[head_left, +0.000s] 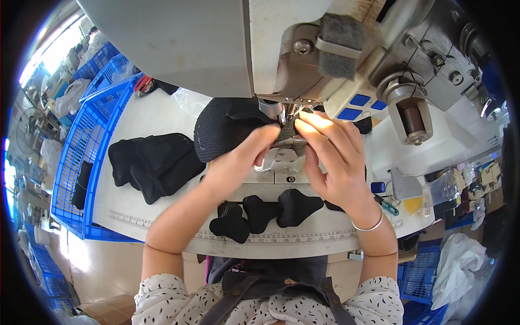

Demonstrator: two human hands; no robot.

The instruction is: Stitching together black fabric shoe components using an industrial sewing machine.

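Note:
A black mesh fabric piece [219, 132], shaped like a shoe upper, lies at the sewing machine's needle area. Beneath the presser foot [285, 115] passes a narrow dark part of it. My left hand [238, 160] is closed on the piece, its fingertips just left of the foot. From the right, my right hand [338, 157] holds the fabric edge down with its fingertips, close to the needle; the thumb stands apart. The needle tip itself is hard to make out. Several small black fabric pieces [298, 208] lie in a row along the table's near side.
A pile of black fabric pieces [157, 165] rests on the white table [141, 122] at left. Blue plastic baskets [81, 162] stand beyond the left edge. The grey machine head [168, 46] hangs above my hands. Snips [387, 206] lie at right, red-handled scissors [143, 84] far left.

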